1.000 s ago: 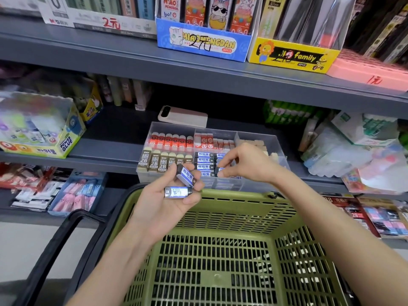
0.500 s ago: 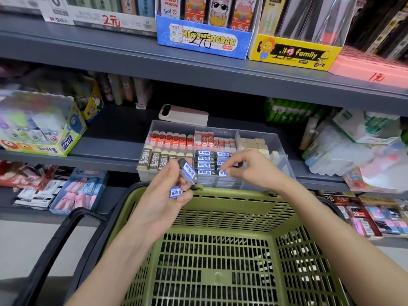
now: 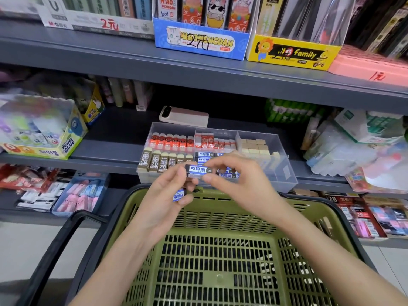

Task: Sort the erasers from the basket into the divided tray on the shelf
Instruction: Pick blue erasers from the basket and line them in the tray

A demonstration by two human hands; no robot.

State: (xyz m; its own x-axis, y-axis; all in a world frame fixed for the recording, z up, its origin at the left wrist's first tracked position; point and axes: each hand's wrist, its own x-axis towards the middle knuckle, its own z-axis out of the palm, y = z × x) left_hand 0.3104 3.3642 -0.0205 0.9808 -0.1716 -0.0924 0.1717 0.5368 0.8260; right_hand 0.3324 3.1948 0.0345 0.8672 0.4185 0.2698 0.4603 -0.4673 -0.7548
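My left hand (image 3: 163,202) is curled. Its top fingers hold the left end of a small dark block eraser in a blue and white paper wrap (image 3: 198,171). My right hand (image 3: 239,180) pinches the right end of that same eraser with its thumb and fingers. Both hands hold it flat, with the label facing me. Lower down, the bent fingers of my left hand grip a second eraser with the same blue and white wrap (image 3: 179,195). That makes two erasers in my two hands.

Both erasers are up in the air, just over the far edge of the one green plastic basket with holes (image 3: 220,219). They are in front of the one clear plastic tray with walls inside (image 3: 287,182). The tray sits on the grey metal shelf (image 3: 114,138).

In the tray's front left box I count six brown-wrapped erasers marked 2B (image 3: 154,163). Behind them I count six red and white erasers (image 3: 169,140) in a row. More blue-wrapped erasers (image 3: 204,154) lie in the middle, but my hands hide some, so I cannot count them. Plain cream blocks (image 3: 254,147) sit in the back right box.
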